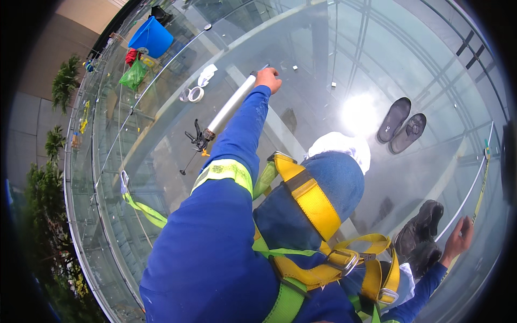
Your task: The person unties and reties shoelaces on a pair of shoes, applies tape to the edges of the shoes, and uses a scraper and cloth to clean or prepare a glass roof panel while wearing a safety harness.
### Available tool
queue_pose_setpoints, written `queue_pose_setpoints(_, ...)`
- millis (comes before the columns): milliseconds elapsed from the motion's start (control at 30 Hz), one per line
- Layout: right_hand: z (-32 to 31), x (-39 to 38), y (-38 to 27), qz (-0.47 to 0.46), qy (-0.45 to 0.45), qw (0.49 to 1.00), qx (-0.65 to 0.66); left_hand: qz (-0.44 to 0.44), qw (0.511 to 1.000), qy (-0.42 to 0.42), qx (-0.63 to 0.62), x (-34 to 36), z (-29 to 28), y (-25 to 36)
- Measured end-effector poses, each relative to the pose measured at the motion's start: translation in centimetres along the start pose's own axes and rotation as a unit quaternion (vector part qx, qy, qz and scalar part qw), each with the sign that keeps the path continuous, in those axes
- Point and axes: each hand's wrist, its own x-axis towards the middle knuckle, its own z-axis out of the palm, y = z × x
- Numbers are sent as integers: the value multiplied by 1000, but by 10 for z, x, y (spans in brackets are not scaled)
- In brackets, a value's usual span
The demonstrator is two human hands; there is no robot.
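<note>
The left hand (267, 79) grips the front end of a long white caulking gun (230, 106) lying on the glass roof (323, 59); the right hand (459, 238) seems open, resting flat on the glass beside a black boot (423, 237)

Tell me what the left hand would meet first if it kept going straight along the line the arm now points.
The left hand already rests at the front end of the white caulking gun. Beyond it the glass roof looks bare; the small pale bits lie slightly to the right. Depth is hard to judge.
</note>
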Motion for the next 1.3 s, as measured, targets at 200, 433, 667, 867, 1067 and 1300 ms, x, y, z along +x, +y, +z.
queue_pose_setpoints(200, 14, -5, -10, 47, -171, 984, -9, -372, 919, 90, 95, -51, -74, -264)
queue_pose_setpoints(433, 39, 27, -46, 75, -414, 891, -169, -431, 890, 77, 129, -34, -67, -430)
queue_pose_setpoints(667, 57, 90, -49, 218, -493, 810, -231, -410, 906, 20, 103, -5, -52, -520)
queue_pose_setpoints(867, 32, 150, -60, 223, -457, 808, -296, -404, 892, 15, 201, 23, -49, -527)
queue_pose_setpoints(1067, 13, 188, -53, 246, -426, 819, -295, -385, 903, 55, 182, 12, -32, -525)
queue_pose_setpoints(1300, 4, 157, -31, 250, -444, 811, -287, -512, 799, 81, -306, -2, -90, -561)
